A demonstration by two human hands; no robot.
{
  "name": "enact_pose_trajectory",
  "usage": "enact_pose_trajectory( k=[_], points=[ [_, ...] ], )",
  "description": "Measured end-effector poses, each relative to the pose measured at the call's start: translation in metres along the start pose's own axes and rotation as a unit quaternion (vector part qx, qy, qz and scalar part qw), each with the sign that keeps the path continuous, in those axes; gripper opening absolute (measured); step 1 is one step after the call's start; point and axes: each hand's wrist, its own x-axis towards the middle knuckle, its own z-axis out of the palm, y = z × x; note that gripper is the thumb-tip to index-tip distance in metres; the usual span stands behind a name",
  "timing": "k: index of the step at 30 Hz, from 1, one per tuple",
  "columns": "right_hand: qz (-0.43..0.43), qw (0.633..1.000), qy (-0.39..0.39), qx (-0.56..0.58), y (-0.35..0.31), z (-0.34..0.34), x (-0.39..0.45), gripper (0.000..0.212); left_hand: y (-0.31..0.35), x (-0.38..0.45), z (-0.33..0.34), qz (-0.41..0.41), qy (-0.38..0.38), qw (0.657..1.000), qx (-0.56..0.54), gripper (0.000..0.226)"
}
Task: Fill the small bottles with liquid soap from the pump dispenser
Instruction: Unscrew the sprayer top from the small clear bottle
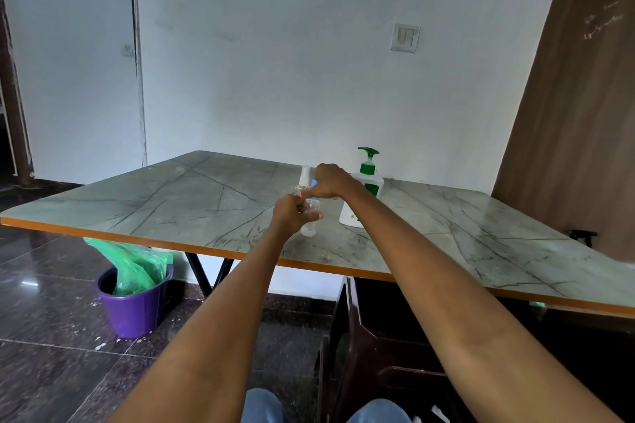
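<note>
Head view: risk of tipping. The clear small bottle stands on the desk, light and narrow; twisting force at its top could topple it toward the pump dispenser just beside it. Left hand fingers curl round the bottle body. Right hand fingers curl over its top, holding something blue; cap status cannot be told. A second bottle stands behind.

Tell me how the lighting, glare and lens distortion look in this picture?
Head view: soft, dim, bluish light; the floor shows small glare spots; the wide lens bends the table edge and the door frame; the clear bottle in the left hand is hard to make out.
</note>
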Motion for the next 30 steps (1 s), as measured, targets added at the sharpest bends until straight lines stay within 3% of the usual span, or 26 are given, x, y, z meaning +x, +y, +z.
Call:
enact_pose_trajectory(
  k=[2,4,6,12,19,24,30],
  points=[
    [-0.009,1.000,0.016,-0.014,0.001,0.003,0.001,0.039,-0.002,0.000,0.000,0.003,0.000,1.000,0.003,0.039],
    [-0.012,1.000,-0.011,0.003,-0.002,0.001,0.004,0.016,-0.003,0.001,0.000,0.008,0.002,1.000,0.013,0.041],
    [-0.014,0.999,-0.024,0.016,-0.006,-0.001,0.004,0.029,-0.004,0.002,0.000,0.006,0.001,1.000,0.019,0.041],
    [-0.014,1.000,0.000,-0.013,-0.003,0.000,0.001,0.036,-0.002,0.002,0.000,0.004,0.000,1.000,0.008,0.041],
    [-0.056,0.998,-0.033,-0.003,-0.006,-0.018,0.000,0.029,-0.002,0.003,-0.001,-0.005,-0.004,1.000,0.021,0.041],
    [-0.045,0.998,0.028,0.045,0.000,-0.034,0.001,0.029,-0.002,0.004,0.001,-0.016,-0.005,1.000,0.016,0.039],
    [-0.006,0.977,0.173,0.123,0.019,-0.038,-0.003,0.033,0.001,0.001,0.000,-0.016,-0.005,1.000,0.013,0.039]
  ],
)
